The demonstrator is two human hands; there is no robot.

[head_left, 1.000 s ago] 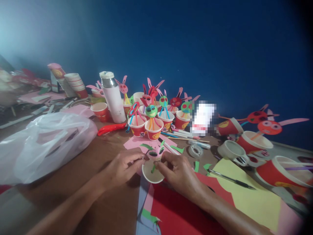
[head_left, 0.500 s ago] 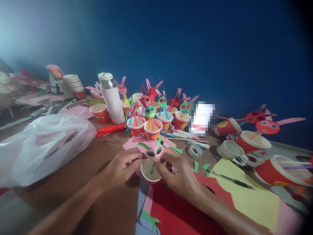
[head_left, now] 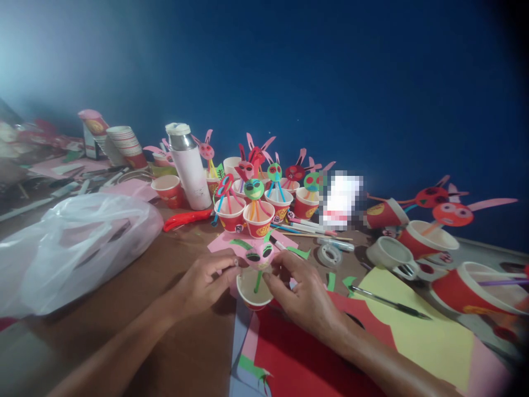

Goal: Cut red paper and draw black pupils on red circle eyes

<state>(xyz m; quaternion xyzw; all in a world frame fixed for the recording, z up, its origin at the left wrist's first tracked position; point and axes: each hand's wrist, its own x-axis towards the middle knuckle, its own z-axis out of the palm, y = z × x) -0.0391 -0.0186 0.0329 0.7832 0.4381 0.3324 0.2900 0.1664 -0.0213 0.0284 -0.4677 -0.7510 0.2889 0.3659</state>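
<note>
A pink paper rabbit head [head_left: 259, 255] with large dark eyes and green paper ears stands on a green straw [head_left: 258, 282] inside a paper cup [head_left: 253, 302]. My left hand [head_left: 212, 280] is beside the head and the cup's left rim, its thumb and forefinger pressed together; whatever lies between them is too small to make out. On the other side, the curled fingers of my right hand [head_left: 301, 286] touch the head's right edge. Its thumb is close to the straw and the cup's rim. Pink paper [head_left: 215, 242] lies behind the cup.
Several finished rabbit cups [head_left: 259, 212] stand behind, beside a white flask [head_left: 192, 176]. A plastic bag [head_left: 82, 248] lies left. To the right are a tape roll [head_left: 329, 255], a mug [head_left: 390, 256], a pen [head_left: 392, 302], yellow paper [head_left: 438, 342] and red paper [head_left: 309, 353].
The rabbit head has shifted slightly left and down, and more of the green straw shows. The cup has moved a little left. My hands have barely moved.
</note>
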